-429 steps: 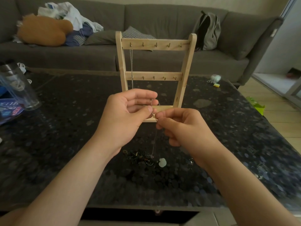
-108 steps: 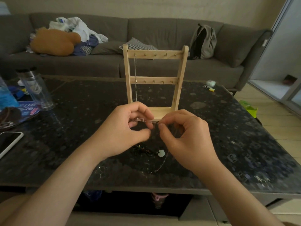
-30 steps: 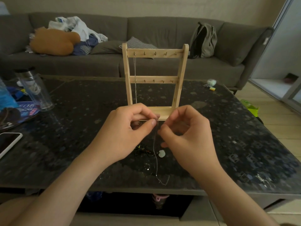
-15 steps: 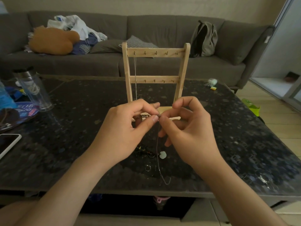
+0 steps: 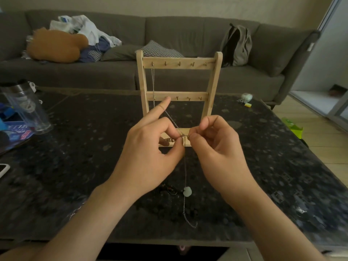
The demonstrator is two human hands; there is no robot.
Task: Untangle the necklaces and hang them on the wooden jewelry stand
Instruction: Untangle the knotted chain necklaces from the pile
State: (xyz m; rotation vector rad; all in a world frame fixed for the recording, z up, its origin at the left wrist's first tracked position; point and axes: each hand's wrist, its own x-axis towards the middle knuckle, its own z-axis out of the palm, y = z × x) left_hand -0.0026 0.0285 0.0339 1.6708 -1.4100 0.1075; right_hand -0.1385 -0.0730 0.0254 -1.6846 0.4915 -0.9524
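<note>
Head view: the left hand (image 5: pixel 148 147) pinches a thin chain (image 5: pixel 185 166), its forefinger straight with the chain draped over it. The right hand (image 5: pixel 216 149) pinches the same chain just beside. Its tail hangs to the counter (image 5: pixel 75 147), in front of the wooden jewelry stand (image 5: pixel 178 63).

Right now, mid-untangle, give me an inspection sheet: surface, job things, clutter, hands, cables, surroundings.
Surface: dark speckled table.
Job's things: wooden jewelry stand upright, one hung chain on its top-left hook; thin chain held up, tail on table; dark tangle and pale pendant lying below.
Clutter: clear bottle, phone at left; small pale object far right.
Hands: left hand and right hand both pinch the thin chain; left index finger raised.
Cables: nothing seen.
Surroundings: grey sofa with backpack and clothes.
</note>
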